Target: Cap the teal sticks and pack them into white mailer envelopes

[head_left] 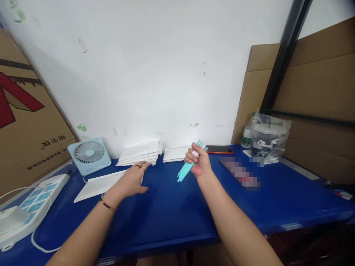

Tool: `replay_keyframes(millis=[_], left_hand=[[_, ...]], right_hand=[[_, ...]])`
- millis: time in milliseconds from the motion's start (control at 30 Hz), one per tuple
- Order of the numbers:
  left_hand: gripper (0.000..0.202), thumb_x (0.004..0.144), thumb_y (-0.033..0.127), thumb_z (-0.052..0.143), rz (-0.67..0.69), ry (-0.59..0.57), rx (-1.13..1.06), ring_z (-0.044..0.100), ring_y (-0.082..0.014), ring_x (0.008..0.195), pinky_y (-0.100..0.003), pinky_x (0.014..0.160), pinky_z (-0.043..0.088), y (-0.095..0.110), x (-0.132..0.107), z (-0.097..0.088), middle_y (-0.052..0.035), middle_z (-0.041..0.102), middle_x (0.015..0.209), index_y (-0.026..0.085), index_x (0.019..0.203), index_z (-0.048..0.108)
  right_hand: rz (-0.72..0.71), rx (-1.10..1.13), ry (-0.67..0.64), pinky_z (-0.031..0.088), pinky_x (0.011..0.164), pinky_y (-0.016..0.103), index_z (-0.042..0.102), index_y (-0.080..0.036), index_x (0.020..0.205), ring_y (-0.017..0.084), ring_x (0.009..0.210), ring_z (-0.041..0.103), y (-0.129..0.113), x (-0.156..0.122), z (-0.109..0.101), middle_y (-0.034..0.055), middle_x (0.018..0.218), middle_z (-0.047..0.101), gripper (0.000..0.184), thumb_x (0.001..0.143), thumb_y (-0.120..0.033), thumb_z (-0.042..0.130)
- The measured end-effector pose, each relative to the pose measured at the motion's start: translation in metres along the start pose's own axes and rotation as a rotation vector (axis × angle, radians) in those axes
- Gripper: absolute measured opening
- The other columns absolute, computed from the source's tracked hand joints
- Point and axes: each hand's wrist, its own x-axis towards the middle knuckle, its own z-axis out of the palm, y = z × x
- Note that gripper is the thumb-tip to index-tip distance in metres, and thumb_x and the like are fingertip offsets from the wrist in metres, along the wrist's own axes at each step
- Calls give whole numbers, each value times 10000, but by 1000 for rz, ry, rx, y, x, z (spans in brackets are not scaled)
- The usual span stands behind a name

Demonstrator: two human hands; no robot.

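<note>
My right hand (199,162) is closed around a bundle of thin turquoise sticks (186,170), held above the middle of the blue table (177,214); the sticks poke out above and below the fist. My left hand (133,181) lies with fingers stretched out on the right end of a flat white sleeve (97,185) on the table. Behind it a fanned stack of white sleeves (138,152) leans near the wall, and another flat white pile (175,154) lies beside it.
A small pale-blue fan (89,155) stands at back left, a white power strip (30,205) with cable at far left. A red-edged phone (219,149), a dark blurred flat item (240,173), a bottle (246,133) and a clear bag (270,138) sit right. Cardboard lines both sides.
</note>
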Motion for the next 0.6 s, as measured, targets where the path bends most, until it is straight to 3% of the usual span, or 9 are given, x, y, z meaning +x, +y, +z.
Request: replay_keyframes(millis=[67, 100, 167, 233, 333, 433, 500, 600], left_hand=[[843, 568, 144, 650, -215, -11, 318, 239, -362, 1327, -539, 1021, 241, -35, -17, 4, -190, 320, 1429, 176, 1355, 349], [761, 605, 102, 592, -257, -12, 409, 267, -362, 1317, -554, 1004, 250, -49, -23, 7, -197, 344, 1417, 166, 1333, 381], [561, 707, 69, 464, -251, -65, 439, 479, -317, 1172, -487, 944, 342, -65, -30, 9, -190, 516, 1277, 166, 1259, 468], [444, 784, 87, 365, -229, -88, 412, 605, -282, 967, -424, 853, 406, -66, -28, 4, -165, 641, 1069, 177, 1190, 520], [384, 844, 179, 312, -213, 31, 444, 629, -283, 849, -394, 793, 415, -48, -13, -18, -143, 670, 889, 162, 1182, 492], [421, 869, 356, 320, -175, 145, 412, 625, -290, 830, -365, 744, 418, -17, 6, -42, -135, 652, 897, 137, 1219, 402], [692, 728, 583, 501, -161, 126, 346, 621, -311, 831, -343, 698, 423, 5, 17, -49, -125, 639, 917, 141, 1240, 354], [1040, 450, 616, 706, -79, 34, 272, 613, -326, 881, -327, 713, 424, 31, 29, -45, -114, 622, 979, 162, 1289, 291]], right_hand=[[-4, 25, 44, 227, 331, 159, 287, -195, 571, 22, 322, 199, 0, 3, -3, -124, 407, 277, 397, 702, -208, 661], [-3, 24, 54, 228, 329, 159, 287, -194, 570, 21, 321, 203, 0, 3, -4, -124, 409, 279, 397, 698, -205, 662], [1, 18, 62, 229, 324, 159, 290, -194, 570, 20, 319, 208, 1, 3, -4, -123, 412, 282, 393, 696, -203, 662], [3, 21, 63, 231, 320, 159, 293, -194, 569, 19, 317, 212, 1, 3, -4, -123, 413, 288, 390, 696, -202, 662], [15, 51, 65, 241, 319, 159, 278, -194, 556, 18, 315, 216, -1, 2, -4, -122, 406, 296, 406, 692, -194, 660], [27, 93, 63, 252, 324, 158, 264, -192, 547, 15, 317, 219, -5, 2, -4, -121, 400, 296, 411, 699, -179, 646], [22, 102, 70, 251, 326, 156, 258, -192, 545, 13, 317, 218, -7, 2, -3, -121, 401, 294, 410, 705, -175, 635], [-14, 90, 106, 250, 327, 161, 240, -194, 544, 14, 316, 221, -10, 2, -3, -121, 400, 290, 427, 697, -181, 638]])
